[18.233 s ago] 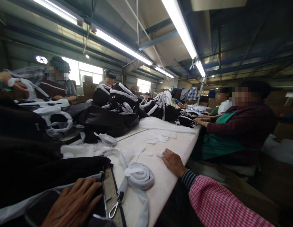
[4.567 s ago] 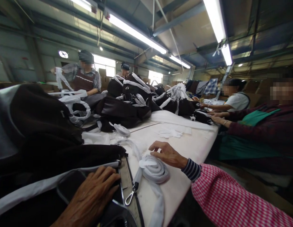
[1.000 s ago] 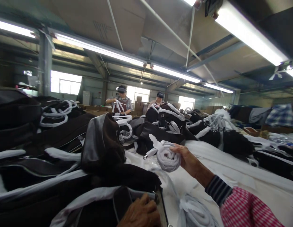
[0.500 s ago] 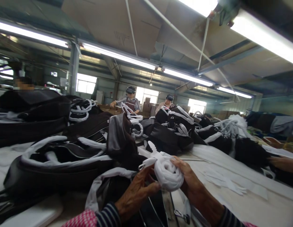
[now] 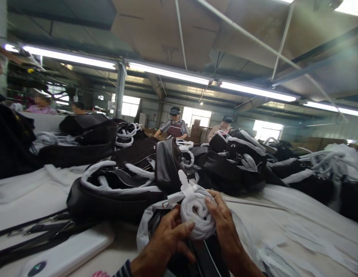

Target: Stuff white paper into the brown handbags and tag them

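Between my hands is a coiled strap wrapped in white material, rolled into a spiral with a white notched tab standing up at its top. My left hand grips its lower left side, the thumb lying along the front. Around its right side curl the fingers of my right hand, thumb near the top. A metal clip shows at the left of the coil. Under my hands lies a black bag, mostly hidden, with a white-wrapped handle to its left.
Left of my hands stands an open black bag with white-wrapped handles. Black straps and a white device with a round lens lie on the pale table. Several bags are piled behind. Several people are beyond.
My view has swung left, so more of the table's left side and the whole white device show. Both hands still hold the coil, which now faces me slightly more.
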Demonstrator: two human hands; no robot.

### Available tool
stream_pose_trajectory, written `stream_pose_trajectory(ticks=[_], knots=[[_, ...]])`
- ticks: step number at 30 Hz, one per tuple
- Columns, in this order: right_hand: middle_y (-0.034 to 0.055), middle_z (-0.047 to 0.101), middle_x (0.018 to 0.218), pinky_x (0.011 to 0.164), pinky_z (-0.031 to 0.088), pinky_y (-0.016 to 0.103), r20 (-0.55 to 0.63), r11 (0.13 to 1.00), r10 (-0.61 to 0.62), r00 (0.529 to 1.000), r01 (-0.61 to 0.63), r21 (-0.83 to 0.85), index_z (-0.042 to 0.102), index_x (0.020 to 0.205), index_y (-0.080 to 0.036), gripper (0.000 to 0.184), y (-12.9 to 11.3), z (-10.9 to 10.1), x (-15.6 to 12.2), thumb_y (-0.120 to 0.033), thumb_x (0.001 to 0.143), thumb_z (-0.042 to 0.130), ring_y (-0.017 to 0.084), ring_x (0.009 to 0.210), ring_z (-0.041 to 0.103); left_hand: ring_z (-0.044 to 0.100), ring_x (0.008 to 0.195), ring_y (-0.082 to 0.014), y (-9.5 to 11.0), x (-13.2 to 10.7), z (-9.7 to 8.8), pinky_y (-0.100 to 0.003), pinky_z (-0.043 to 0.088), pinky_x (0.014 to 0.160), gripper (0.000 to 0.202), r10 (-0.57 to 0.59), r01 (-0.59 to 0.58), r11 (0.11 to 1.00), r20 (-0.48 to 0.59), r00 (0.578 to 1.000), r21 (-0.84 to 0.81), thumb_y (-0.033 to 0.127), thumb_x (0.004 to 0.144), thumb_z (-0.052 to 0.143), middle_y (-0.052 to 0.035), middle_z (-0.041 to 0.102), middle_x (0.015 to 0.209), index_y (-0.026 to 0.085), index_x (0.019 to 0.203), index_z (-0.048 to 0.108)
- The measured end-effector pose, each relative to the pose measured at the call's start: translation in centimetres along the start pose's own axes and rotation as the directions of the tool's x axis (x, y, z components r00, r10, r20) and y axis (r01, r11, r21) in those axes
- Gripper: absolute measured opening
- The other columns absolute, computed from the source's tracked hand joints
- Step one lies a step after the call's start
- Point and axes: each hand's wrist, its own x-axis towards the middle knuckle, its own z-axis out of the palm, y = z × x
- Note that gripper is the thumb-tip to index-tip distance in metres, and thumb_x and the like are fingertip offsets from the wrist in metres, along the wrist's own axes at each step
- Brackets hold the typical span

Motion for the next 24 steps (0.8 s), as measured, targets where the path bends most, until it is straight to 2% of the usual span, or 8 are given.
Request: stream_pose_trajectory(ticks=[2, 4, 9, 13, 16, 19, 22, 24], knots=[[0.0068, 0.07, 0.12, 0.086, 0.052, 0.032, 0.052, 0.999, -0.037, 0.998, 0.039, -0.025, 0.063, 0.126, -0.023, 0.05, 0.3, 0.7, -0.1, -0.061, 0.096, 0.053, 0.026, 0.105, 0.063, 0.07, 0.061, -0.0178, -0.4, 0.2, 0.0, -0.024, 0.058, 0.049, 0.068, 0.001, 0.005, 0.998, -0.092, 0.996, 0.061, 0.051, 0.084, 0.077, -0.014, 0.073, 0.097, 0.011, 0.134, 0.056], [0.0071, 0.069, 0.122, 0.088, 0.053, 0.032, 0.1, 0.999, -0.046, 0.994, 0.047, -0.003, 0.063, 0.127, -0.024, 0.051, 1.0, 1.1, -0.2, -0.063, 0.097, 0.05, 0.027, 0.11, 0.062, 0.068, 0.059, -0.0166, -0.4, 0.1, 0.3, -0.023, 0.057, 0.05, 0.067, 0.02, -0.005, 0.994, -0.132, 0.991, 0.111, 0.053, 0.086, 0.075, -0.0121, 0.073, 0.091, 0.009, 0.133, 0.057], [0.0084, 0.069, 0.123, 0.096, 0.052, 0.036, 0.104, 0.999, -0.004, 0.995, -0.001, 0.053, 0.065, 0.127, -0.024, 0.051, 3.0, 1.1, -0.9, -0.063, 0.099, 0.046, 0.028, 0.11, 0.062, 0.068, 0.075, -0.0187, 0.8, -0.8, 1.0, -0.021, 0.053, 0.053, 0.06, 0.153, -0.094, 0.943, -0.164, 0.974, 0.32, 0.049, 0.088, 0.073, -0.0103, 0.072, 0.108, 0.016, 0.136, 0.059], [0.0071, 0.07, 0.12, 0.087, 0.056, 0.034, 0.124, 1.0, -0.016, 0.992, 0.018, -0.016, 0.065, 0.128, -0.026, 0.047, 3.0, 0.5, -1.2, -0.06, 0.097, 0.052, 0.027, 0.1, 0.066, 0.067, 0.079, -0.0217, 1.8, -1.1, 1.1, -0.024, 0.053, 0.055, 0.051, 0.154, -0.036, 0.897, -0.233, 0.96, 0.442, 0.043, 0.085, 0.074, -0.0087, 0.073, 0.11, 0.017, 0.128, 0.066], [0.0052, 0.071, 0.121, 0.084, 0.057, 0.032, 0.157, 0.998, 0.002, 0.988, 0.008, -0.062, 0.065, 0.127, -0.029, 0.045, 3.4, 0.0, -1.2, -0.06, 0.097, 0.052, 0.027, 0.098, 0.067, 0.068, 0.095, -0.0271, 1.9, -1.0, 1.1, -0.035, 0.059, 0.079, 0.045, 0.163, -0.008, 0.853, -0.251, 0.954, 0.522, 0.037, 0.083, 0.073, -0.0075, 0.073, 0.113, 0.02, 0.125, 0.069], [0.005, 0.072, 0.119, 0.087, 0.058, 0.034, 0.188, 0.996, 0.007, 0.982, 0.011, -0.094, 0.066, 0.126, -0.031, 0.044, 4.7, -0.1, -1.0, -0.06, 0.094, 0.055, 0.03, 0.104, 0.068, 0.06, 0.12, -0.0319, 1.1, -1.2, 0.9, -0.045, 0.046, 0.109, 0.052, 0.169, 0.045, 0.808, -0.303, 0.938, 0.588, 0.031, 0.079, 0.075, -0.0078, 0.069, 0.126, 0.021, 0.129, 0.067], [0.0057, 0.072, 0.117, 0.094, 0.056, 0.038, 0.149, 0.994, -0.062, 0.987, 0.074, -0.074, 0.066, 0.128, -0.033, 0.045, 5.6, 0.5, -1.2, -0.06, 0.094, 0.054, 0.032, 0.111, 0.067, 0.052, 0.131, -0.033, 0.5, -1.9, 1.0, -0.045, 0.041, 0.115, 0.057, 0.172, 0.121, 0.826, -0.452, 0.875, 0.55, 0.033, 0.076, 0.077, -0.0086, 0.063, 0.137, 0.02, 0.13, 0.064], [0.0059, 0.073, 0.106, 0.09, 0.057, 0.037, 0.143, 0.995, -0.073, 0.987, 0.082, -0.056, 0.064, 0.132, -0.033, 0.048, 5.6, 1.1, -1.7, -0.061, 0.096, 0.048, 0.029, 0.099, 0.07, 0.057, 0.125, -0.0316, 0.9, -2.4, 1.1, -0.041, 0.05, 0.104, 0.057, 0.244, 0.061, 0.85, -0.494, 0.834, 0.523, 0.038, 0.078, 0.077, -0.0086, 0.066, 0.133, 0.02, 0.13, 0.063]])
